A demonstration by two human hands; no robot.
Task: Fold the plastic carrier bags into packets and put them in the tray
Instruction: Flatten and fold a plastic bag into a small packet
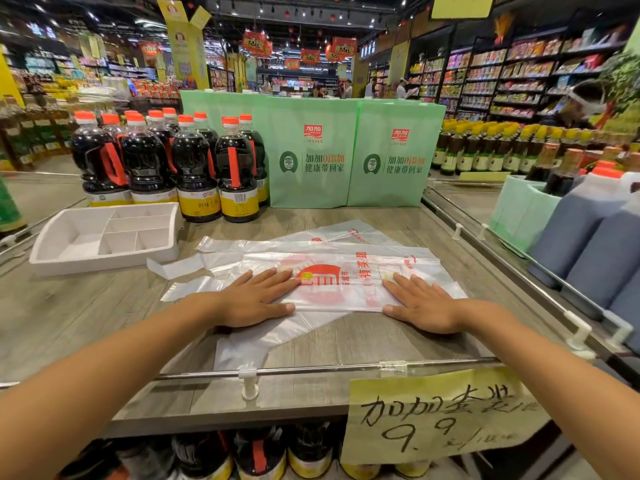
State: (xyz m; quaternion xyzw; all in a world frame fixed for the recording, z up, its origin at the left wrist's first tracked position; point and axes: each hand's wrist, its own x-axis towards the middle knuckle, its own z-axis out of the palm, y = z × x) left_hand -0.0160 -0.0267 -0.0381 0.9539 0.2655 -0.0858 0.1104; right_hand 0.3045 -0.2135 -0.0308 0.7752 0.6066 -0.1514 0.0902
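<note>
Beyond the yellow price card [440,417], the left hand [258,299] and right hand [420,304] lie flat, fingers straight, pressing the top carrier bag [343,282] onto the worktop [86,317]. Best to sweep outward and expel air before creasing (thin film likely slips); the tray [100,259] waits far left.

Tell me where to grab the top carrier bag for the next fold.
Probably its near long edge, approached from the person's side. The top carrier bag lies flat under the left hand and right hand, and that edge lies exposed between the thumbs, so fingers can slip under it.
</note>
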